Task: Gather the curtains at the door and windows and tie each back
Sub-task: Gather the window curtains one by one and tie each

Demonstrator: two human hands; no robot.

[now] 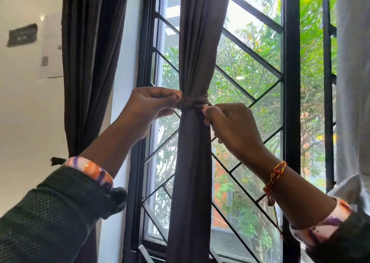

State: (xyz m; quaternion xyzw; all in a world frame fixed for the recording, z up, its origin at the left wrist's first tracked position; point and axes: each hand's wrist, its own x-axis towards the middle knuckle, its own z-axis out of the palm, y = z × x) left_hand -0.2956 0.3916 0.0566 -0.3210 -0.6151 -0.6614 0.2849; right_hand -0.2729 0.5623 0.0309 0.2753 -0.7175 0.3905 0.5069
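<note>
Partly hidden: tie (pixel 193 102) (both hands (pixel 149 104) (pixel 230 122))

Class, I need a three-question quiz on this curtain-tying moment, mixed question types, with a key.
1. True or false: the gathered curtain hangs in front of the window grille.
2. Which hand pinches the tie band at its left side? A) left hand B) right hand
3. Fill in: the braided thread bracelet sits on the ____ wrist.

Key: 1 true; 2 A; 3 right.
</note>
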